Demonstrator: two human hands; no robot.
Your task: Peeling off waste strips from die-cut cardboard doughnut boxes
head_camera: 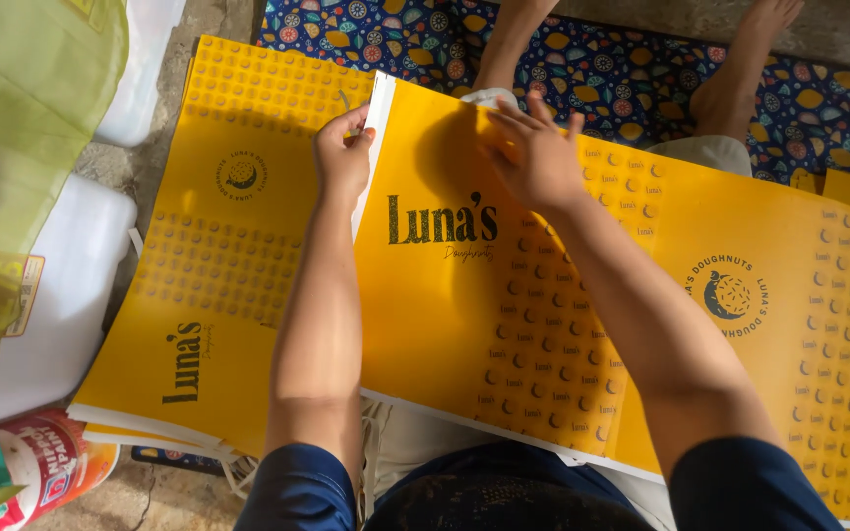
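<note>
Yellow printed sheet (504,324) lies across my lap, over a stack (209,256) of like sheets on the floor. My left hand (342,152) pinches its white edge to lift it; right hand (535,157), fingers spread, presses it flat, apparently for steadiness.

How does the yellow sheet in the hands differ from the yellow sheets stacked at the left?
The held sheet lies across the person's lap, gripped at its white left edge by the left hand and pressed by the right hand; the stack rests untouched on the floor. The held sheet is single; the stack has several layers. The held sheet is turned at a different angle from the stack. Both are yellow with dark dot patterns.
</note>
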